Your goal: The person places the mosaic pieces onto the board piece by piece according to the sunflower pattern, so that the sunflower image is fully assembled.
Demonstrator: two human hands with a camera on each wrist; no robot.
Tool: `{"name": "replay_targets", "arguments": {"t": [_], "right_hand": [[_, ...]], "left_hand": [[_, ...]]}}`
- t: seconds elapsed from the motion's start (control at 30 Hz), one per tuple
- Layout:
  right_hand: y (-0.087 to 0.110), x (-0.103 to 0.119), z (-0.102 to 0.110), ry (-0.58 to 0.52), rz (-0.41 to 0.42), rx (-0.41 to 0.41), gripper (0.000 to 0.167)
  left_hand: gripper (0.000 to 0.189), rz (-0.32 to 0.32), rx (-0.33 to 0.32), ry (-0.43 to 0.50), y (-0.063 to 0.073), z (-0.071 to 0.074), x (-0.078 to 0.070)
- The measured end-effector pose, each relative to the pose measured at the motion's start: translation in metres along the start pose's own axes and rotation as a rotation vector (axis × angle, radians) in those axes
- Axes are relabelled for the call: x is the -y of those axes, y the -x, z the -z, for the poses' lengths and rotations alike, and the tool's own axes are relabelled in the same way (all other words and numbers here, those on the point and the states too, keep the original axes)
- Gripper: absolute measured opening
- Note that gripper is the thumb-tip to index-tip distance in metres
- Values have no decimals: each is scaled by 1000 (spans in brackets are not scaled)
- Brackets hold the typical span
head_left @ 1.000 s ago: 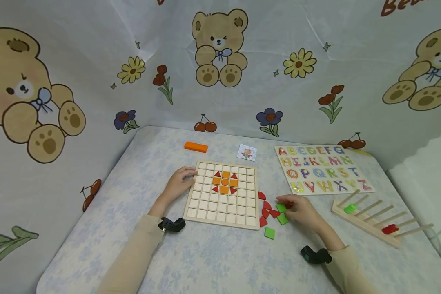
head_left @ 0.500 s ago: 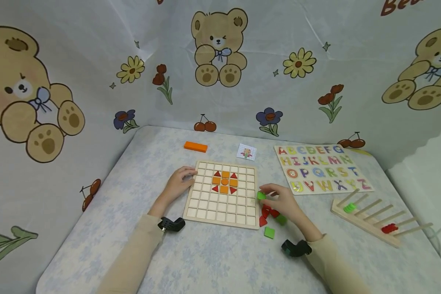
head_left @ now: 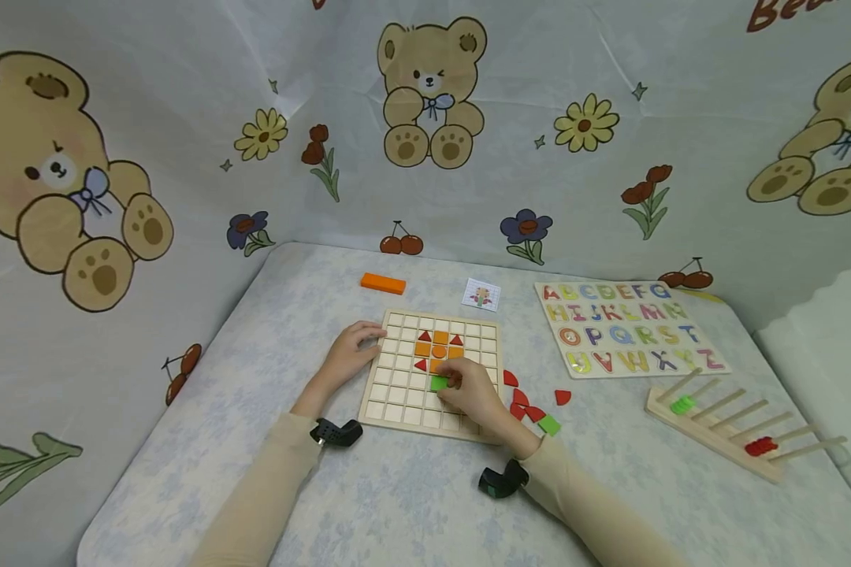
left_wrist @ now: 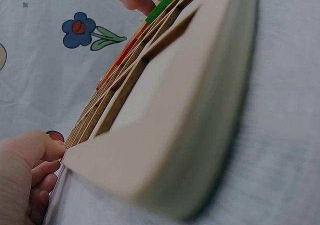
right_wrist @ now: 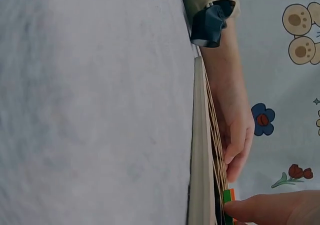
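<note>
In the head view, my right hand (head_left: pixel 473 394) pinches a green square tile (head_left: pixel 437 383) over the wooden grid board (head_left: pixel 397 409), just below an orange square. The right wrist view shows my thumb on the tile's edge (right_wrist: pixel 228 205). My left hand (head_left: pixel 347 354) grips the board's left edge, fingers bent at its corner in the left wrist view. Orange squares (head_left: pixel 441 337), an orange circle (head_left: pixel 439 352) and red triangles (head_left: pixel 425 336) form a pattern on the board. The right hand covers part of that pattern.
Red quarter-round pieces (head_left: pixel 520 398) and a green tile (head_left: pixel 549 425) lie right of the board. Behind it are an orange block (head_left: pixel 383 283) and a pattern card (head_left: pixel 481 294). Farther right are an alphabet board (head_left: pixel 631 327) and a wooden peg rack (head_left: pixel 712 433).
My right hand has moved left from the loose pieces onto the board, carrying a green tile. Another green tile is out of sight near my forearm. The left hand keeps its place.
</note>
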State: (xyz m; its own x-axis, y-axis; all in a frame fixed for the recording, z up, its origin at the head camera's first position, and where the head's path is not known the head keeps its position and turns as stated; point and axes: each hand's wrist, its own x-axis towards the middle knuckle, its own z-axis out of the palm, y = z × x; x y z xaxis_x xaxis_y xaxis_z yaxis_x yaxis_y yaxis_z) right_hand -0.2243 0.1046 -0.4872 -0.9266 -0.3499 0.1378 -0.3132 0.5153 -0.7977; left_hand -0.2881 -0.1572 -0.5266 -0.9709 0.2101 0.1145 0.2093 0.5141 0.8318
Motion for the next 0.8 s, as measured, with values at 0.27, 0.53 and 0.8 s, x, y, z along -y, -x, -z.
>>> {"name": "replay_targets", "arguments": {"t": [0.27,0.53,0.8], "right_hand": [[-1,-3,-5,-38,-25,-27,27],[10,-3,6,-55,-10,-64,25],[47,-25,55,84,-72,-184,23]], "left_hand": [[31,3,3,3,2,0,-4],[31,16,2,11,1,-2,-2],[32,6,-2,-3,1,-1,-4]]}}
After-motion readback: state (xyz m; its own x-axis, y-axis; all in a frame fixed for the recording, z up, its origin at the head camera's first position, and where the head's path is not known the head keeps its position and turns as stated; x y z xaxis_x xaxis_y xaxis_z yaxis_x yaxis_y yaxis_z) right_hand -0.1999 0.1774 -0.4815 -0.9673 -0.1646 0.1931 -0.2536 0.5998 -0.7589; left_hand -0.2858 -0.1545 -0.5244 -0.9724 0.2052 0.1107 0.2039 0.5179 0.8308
